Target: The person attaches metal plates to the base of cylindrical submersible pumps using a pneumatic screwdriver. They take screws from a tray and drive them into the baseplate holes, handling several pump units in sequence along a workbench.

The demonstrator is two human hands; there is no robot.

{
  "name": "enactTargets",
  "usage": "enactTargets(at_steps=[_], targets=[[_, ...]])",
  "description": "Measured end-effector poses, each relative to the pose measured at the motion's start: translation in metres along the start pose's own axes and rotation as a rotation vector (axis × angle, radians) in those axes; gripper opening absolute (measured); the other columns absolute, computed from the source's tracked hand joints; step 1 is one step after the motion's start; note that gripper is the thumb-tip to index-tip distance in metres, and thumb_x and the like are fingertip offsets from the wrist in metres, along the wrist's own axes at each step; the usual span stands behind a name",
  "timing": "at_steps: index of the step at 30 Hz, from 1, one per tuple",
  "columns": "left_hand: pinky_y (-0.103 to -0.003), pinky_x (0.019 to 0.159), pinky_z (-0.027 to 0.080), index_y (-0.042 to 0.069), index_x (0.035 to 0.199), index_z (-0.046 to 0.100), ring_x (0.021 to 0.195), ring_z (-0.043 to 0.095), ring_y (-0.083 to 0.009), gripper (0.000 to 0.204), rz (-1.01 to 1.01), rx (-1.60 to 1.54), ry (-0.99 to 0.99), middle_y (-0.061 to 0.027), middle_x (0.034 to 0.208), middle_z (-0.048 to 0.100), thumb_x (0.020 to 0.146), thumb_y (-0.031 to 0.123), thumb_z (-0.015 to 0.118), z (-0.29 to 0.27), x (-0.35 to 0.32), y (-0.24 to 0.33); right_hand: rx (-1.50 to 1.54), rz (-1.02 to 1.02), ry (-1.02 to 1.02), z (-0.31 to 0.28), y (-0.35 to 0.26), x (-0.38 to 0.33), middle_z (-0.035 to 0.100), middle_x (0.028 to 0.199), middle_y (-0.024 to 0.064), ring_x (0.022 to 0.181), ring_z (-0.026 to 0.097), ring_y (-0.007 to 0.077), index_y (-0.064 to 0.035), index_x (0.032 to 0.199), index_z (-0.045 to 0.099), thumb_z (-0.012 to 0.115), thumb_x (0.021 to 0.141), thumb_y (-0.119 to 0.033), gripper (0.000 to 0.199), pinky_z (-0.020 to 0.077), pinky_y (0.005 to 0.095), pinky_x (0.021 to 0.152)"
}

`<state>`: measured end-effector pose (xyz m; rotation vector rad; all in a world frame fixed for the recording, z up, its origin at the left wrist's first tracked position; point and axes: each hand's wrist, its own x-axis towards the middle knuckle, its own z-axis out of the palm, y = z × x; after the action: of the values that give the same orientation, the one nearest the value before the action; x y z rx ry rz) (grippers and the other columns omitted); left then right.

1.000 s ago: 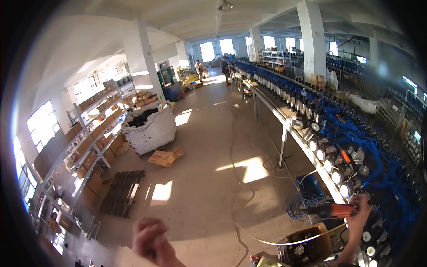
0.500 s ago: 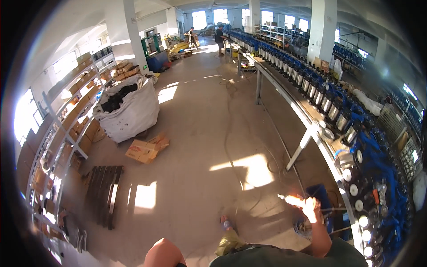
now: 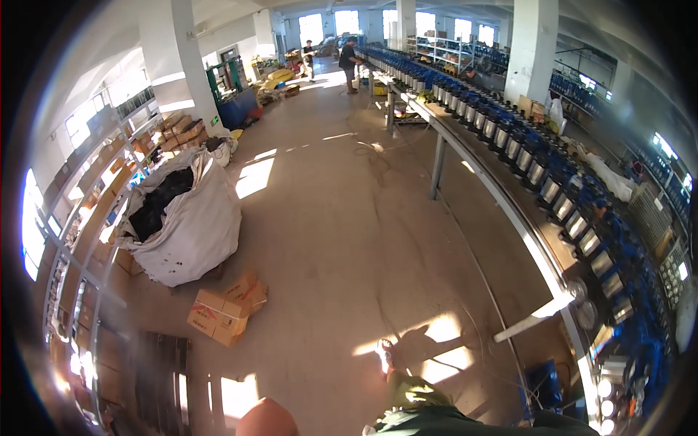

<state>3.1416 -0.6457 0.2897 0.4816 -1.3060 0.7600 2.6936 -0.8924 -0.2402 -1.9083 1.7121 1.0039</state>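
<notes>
Neither of my hands shows now. At the lower edge is a rounded bare part of my body (image 3: 267,418); whether it is an arm or a knee I cannot tell. My foot (image 3: 385,354) is on the floor ahead, below an olive trouser leg (image 3: 414,392). Along the right runs a long workbench (image 3: 502,211), bearing a long row of silver cylinders with black ends and blue parts (image 3: 534,174). Nearest me on that side, several white round ends (image 3: 605,389) stand close together, and a blue bin (image 3: 544,384) sits low by the bench.
A large white bulk bag (image 3: 196,240) of black material stands left, with a flattened cardboard box (image 3: 222,312) before it. Shelves of cartons (image 3: 94,247) line the left wall. A dark pallet (image 3: 163,370) lies nearby. Hoses (image 3: 476,261) trail along the floor. Two people (image 3: 349,65) stand far ahead.
My view has moved forward along the aisle; the bag, box and bench are nearer. My right hand, earlier holding an orange power tool by the bench, has left the view.
</notes>
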Motion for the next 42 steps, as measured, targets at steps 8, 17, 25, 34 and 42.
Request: enactTargets(at_steps=[8,17,25,34,42], targets=[[-0.028,0.049,0.036,0.009,0.081,0.058,0.061,0.041,-0.0132,0.022,-0.071,0.06,0.032,0.0002,0.071,0.042,0.094,0.024,0.051,-0.078,0.002,-0.338,-0.022,-0.157,0.161,-0.252,-0.328,0.174,0.069,0.098,0.011,0.095,0.065,0.0293,-0.0129,0.097,0.072,0.049,0.082,-0.061,0.056,0.0529,0.0429,0.077],[-0.028,0.049,0.036,0.008,0.081,0.057,0.061,0.041,-0.0136,0.023,-0.11,0.073,0.036,-0.0004,0.071,0.042,0.094,0.025,0.05,-0.199,-0.052,-0.692,0.231,-0.169,0.412,-0.574,-0.771,0.33,0.068,0.096,0.0197,0.093,0.066,0.0347,-0.0044,0.094,0.07,0.063,0.079,-0.026,0.028,0.0533,0.0433,0.076],[-0.028,0.048,0.036,0.007,0.082,0.057,0.06,0.041,-0.014,0.023,-0.016,-0.097,0.053,-0.0009,0.07,0.043,0.095,0.025,0.05,-0.298,-0.037,-1.057,0.148,-0.179,0.435,-0.69,-0.973,0.401,0.068,0.091,0.0209,0.09,0.066,0.0372,-0.0019,0.091,0.069,0.063,0.077,-0.032,0.034,0.0526,0.0461,0.073],[-0.031,0.051,0.042,0.002,0.096,0.059,0.059,0.049,-0.0216,0.021,-0.257,0.389,-0.008,-0.0068,0.072,0.053,0.094,0.023,0.052,-0.387,-0.162,-1.497,0.246,-0.146,0.117,-0.863,-1.213,0.463,0.068,0.093,0.0165,0.087,0.065,0.0341,-0.0081,0.096,0.07,0.054,0.086,-0.044,0.041,0.0504,0.0465,0.074],[-0.041,0.061,0.049,0.004,0.092,0.065,0.067,0.06,-0.0311,0.023,-1.149,1.065,-1.034,-0.0133,0.079,0.062,0.084,0.025,0.065,-0.56,-0.4,-1.767,0.196,-0.354,0.24,-1.175,-1.524,0.599,0.067,0.099,0.0142,0.089,0.062,0.0323,-0.0074,0.095,0.069,0.051,0.09,-0.035,0.033,0.049,0.0447,0.078]])
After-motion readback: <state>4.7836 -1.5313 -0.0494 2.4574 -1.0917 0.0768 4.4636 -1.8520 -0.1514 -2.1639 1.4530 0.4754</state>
